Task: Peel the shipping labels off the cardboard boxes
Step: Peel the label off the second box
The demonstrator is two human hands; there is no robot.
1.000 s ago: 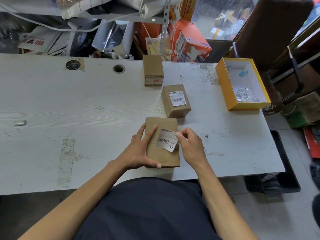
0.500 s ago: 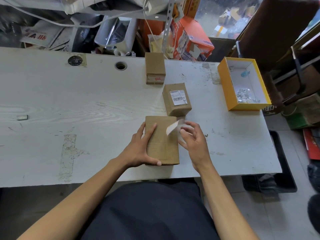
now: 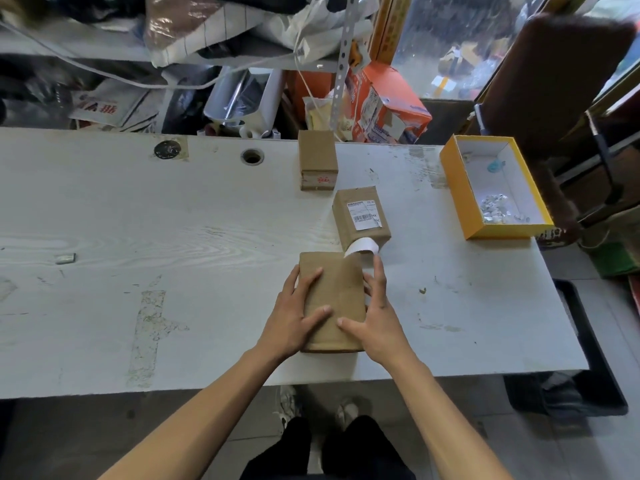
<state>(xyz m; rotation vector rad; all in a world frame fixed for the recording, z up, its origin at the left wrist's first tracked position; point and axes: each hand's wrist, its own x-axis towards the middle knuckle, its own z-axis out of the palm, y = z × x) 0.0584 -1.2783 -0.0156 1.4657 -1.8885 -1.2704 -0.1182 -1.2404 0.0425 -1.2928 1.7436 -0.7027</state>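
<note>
- My left hand lies flat on the near cardboard box, fingers straight across its top left side, thumb laid over the top face.
- My right hand flanks the same box on its right edge, fingers straight and pointing away from me, thumb resting on the top, nearly meeting the left thumb.
- Up at the right fingertips, the peeled label curls over white side up; it looks stuck to a fingertip, and one end reaches the box's far right corner, though I can't tell if it is still attached there.
- The near box's top shows bare brown, and it sits flat on the counter close to the near edge.
- Just beyond it, a second box sits with its barcode label on top.
- Further back, a third box stands with a red mark on its near face.
- Off to the right, a yellow tray box with a white inside holds small shiny scraps.
- Far left on the counter, a small grey piece lies alone.
- Behind the counter, an orange carton sits among the clutter.
</note>
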